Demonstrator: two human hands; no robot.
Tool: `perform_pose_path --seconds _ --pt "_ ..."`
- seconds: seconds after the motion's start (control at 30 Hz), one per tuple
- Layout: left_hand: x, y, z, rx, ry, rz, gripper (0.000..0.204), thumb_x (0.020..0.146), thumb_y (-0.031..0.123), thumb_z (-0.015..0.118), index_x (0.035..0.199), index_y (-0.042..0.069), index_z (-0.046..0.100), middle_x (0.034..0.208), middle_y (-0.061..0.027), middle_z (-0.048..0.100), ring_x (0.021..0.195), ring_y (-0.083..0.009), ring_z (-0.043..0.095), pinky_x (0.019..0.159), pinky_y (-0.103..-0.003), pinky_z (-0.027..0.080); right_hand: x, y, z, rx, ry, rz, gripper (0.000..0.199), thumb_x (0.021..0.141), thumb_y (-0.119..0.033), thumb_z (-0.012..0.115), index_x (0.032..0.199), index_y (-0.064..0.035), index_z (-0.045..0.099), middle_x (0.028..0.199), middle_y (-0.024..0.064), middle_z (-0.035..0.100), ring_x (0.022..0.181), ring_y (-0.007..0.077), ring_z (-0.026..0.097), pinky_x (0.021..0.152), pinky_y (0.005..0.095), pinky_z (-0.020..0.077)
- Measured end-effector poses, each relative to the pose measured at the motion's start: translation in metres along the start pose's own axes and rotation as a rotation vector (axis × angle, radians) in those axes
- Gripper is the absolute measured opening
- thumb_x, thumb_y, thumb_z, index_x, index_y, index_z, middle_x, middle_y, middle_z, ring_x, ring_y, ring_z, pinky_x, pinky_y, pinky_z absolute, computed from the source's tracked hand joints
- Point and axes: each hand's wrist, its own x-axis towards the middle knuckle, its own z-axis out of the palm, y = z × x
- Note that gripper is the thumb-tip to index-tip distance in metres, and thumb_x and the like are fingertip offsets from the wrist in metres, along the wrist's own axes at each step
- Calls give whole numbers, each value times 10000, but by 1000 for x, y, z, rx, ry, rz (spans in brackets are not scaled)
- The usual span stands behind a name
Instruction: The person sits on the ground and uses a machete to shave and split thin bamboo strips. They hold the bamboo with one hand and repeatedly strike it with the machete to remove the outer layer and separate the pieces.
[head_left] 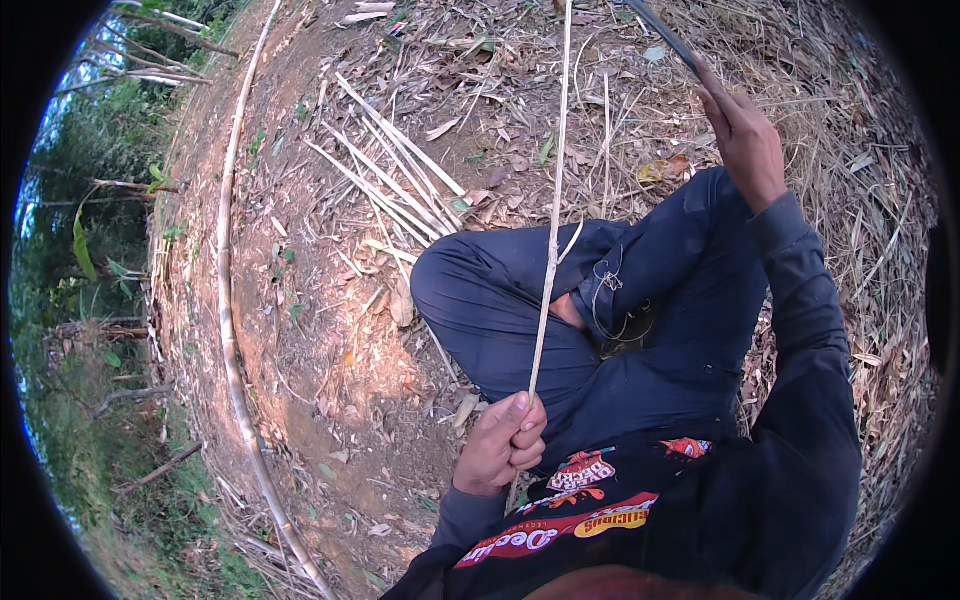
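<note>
A long, pale pole [225,300] lay on brown ground [290,345] near green foliage [75,160], with dry litter [875,260] strewn at right

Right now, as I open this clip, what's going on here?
A person sits with crossed legs in dark blue trousers on littered ground. The left hand grips a long, thin, pale wooden strip near its lower end; a sliver sticks out partway up. The right hand holds a long, dark, blade-like tool, which appears apart from the strip. Loose, pale, narrow sticks lie beyond the left knee, and a long, pale, slender pole lies farther left.
</note>
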Motion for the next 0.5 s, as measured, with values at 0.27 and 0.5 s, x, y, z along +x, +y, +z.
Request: perform_pose_path --seconds 0.27,0.5 --pt "55 34 17 32 -64 121 269 1099 336 349 999 103 440 603 61 258 432 -22 180 396 -211 152 -47 -80 -14 421 -49 -66 587 934 -285 679 1482 -213 482 788 101 642 623 262 642 560 369 513" --pt "72 43 34 304 156 271 232 1093 282 401 1007 80 479 672 30 353 483 -26 285 417 -181 216 -81 -160 -31 461 -184 -356 539 888 -514 611 1377 -287 610 688 -11 450 531 125 491 485 286 387"
